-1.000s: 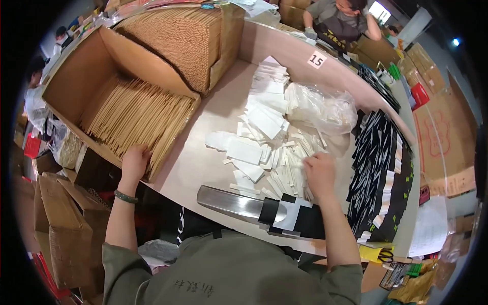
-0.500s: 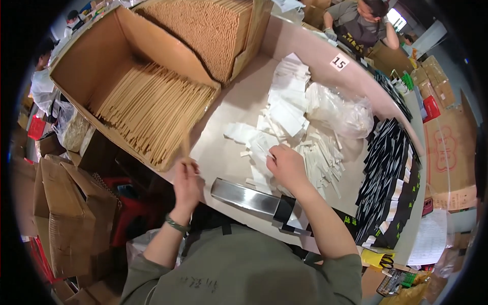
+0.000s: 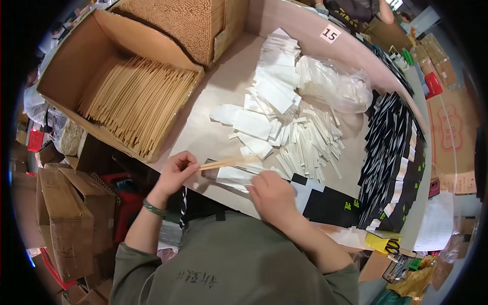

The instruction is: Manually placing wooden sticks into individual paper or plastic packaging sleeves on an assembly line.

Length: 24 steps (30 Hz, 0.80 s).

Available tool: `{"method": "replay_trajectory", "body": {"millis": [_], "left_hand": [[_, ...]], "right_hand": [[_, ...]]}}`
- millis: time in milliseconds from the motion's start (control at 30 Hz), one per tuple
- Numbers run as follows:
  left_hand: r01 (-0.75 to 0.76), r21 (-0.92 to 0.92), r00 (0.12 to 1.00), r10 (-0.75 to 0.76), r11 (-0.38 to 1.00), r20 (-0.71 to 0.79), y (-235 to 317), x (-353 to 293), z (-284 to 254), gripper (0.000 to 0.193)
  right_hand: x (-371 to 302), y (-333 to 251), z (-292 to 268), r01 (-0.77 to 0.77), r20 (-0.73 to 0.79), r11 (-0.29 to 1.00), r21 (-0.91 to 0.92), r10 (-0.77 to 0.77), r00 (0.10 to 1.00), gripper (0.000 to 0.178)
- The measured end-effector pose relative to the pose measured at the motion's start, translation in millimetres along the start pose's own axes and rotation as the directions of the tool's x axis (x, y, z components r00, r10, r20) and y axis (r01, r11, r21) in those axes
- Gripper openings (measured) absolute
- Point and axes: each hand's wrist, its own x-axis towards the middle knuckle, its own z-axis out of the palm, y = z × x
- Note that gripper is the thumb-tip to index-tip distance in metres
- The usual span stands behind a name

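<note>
A pair of wooden chopsticks is pinched in the fingers of my left hand, pointing right over a shallow metal trough. In the trough lies a flat white paper packet; my right hand has its curled fingers closed at the packet's right end, where they partly hide it. Just right of that hand, a black paper sleeve lies at the trough's right end, beside a pale flap. Beyond my hands are a heap of white packets and loose narrow white strips.
Many chopsticks fill an open cardboard box at the left, with another packed box behind it. A clear plastic bag sits against the raised table rim. Black sleeves are stacked along the right. Another person is at the far side.
My left hand has come away from the chopstick box toward the trough with the chopsticks. My right hand has moved from the white heap to the trough, where a white packet now lies.
</note>
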Motion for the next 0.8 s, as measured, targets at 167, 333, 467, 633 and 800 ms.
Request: {"method": "replay_trajectory", "body": {"millis": [167, 333, 467, 633, 800], "left_hand": [[-0.014, 0.45, 0.995, -0.034, 0.893, 0.099, 5, -1, -1, 0.011], [-0.475, 0.438, 0.877, 0.369, 0.763, 0.308, 30, 23, 105, 0.012], [-0.082, 0.349, 0.972, 0.152, 0.933, -0.178, 12, 31, 99, 0.01], [-0.132, 0.28, 0.961, 0.053, 0.951, 0.273, 44, 13, 149, 0.04], [-0.579, 0.757, 0.767, 0.518, 0.302, 0.38, 54, 3, 101, 0.058]], "right_hand": [[-39, 19, -34, 0.0, 0.047, 1.0, 0.01, -0.001, 0.999, 0.03], [-30, 24, -23, 0.072, 0.042, 0.997, -0.016, -0.071, 0.997, 0.034], [-19, 29, -28, 0.024, 0.052, 0.993, -0.116, -0.018, 0.998, 0.039], [-20, 27, -35, 0.059, 0.036, 0.997, -0.053, -0.057, 0.998, 0.039], [-33, 26, -33, 0.141, 0.006, 0.99, 0.006, -0.142, 0.99, 0.041]]}}
